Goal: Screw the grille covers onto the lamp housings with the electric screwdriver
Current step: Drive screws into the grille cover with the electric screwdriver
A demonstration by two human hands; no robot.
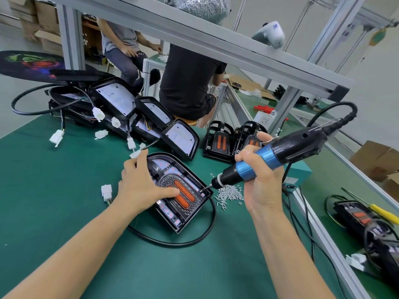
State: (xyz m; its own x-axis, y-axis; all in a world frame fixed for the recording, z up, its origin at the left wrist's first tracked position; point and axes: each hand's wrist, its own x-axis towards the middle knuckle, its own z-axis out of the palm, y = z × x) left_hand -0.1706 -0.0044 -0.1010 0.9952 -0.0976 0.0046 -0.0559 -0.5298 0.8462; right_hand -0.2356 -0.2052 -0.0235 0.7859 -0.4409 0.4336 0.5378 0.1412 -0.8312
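Under your hands, the tabletop [64, 190] is green; the housing [183, 221] black, its grille [190, 207] ribbed with orange bars; your screwdriver [269, 160] blue and black.

The table [64, 190] at the lower left has a matt green cover, and the housing [195, 209] is glossy black plastic. The screws [230, 194] are shiny metal. The screwdriver [269, 157] has a smooth blue and black plastic body.

L hand [140, 186] flat, fingers spread, pressing down; R hand [259, 171] fist-gripped, wrist raised.
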